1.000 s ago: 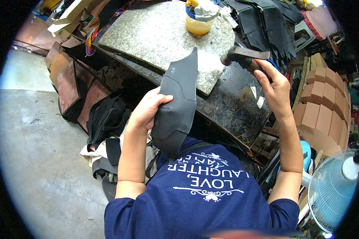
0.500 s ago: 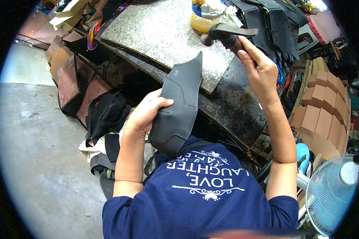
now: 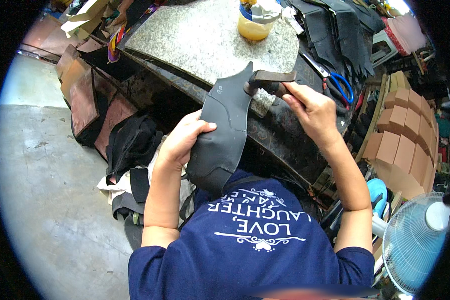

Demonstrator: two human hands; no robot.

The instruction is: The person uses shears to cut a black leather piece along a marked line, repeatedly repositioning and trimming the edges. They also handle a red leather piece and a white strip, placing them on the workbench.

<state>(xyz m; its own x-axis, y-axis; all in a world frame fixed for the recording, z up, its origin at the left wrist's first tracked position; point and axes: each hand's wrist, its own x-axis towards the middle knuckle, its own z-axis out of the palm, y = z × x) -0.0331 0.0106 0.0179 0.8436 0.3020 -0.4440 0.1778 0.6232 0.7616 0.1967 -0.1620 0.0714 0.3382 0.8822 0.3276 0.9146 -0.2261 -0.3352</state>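
My left hand (image 3: 185, 137) grips the left edge of a black leather shoe upper (image 3: 220, 125), thumb on its face. The piece is stitched, with a small pale handwritten mark near its top, and it stands tilted in front of my chest. In my right hand (image 3: 312, 110) is a hammer (image 3: 275, 76) with a dark head, its short handle mostly hidden by the fingers. The hammer's rounded end is right beside the upper's top right edge; whether they touch I cannot tell. Under and behind both lies a speckled grey slab (image 3: 195, 37) on a dark worktable (image 3: 305, 155).
A tub of yellowish glue-like stuff (image 3: 254, 27) stands on the slab. Blue-handled scissors (image 3: 342, 87) and a pile of black leather pieces (image 3: 330, 30) lie at the right. Brown boxes (image 3: 405, 145) and a fan (image 3: 417, 245) are farther right; a black bag (image 3: 130, 145) sits left.
My right hand has brought the hammer down and left, close to the upper's edge. The scissors now show in full. My left hand and the upper have hardly moved.
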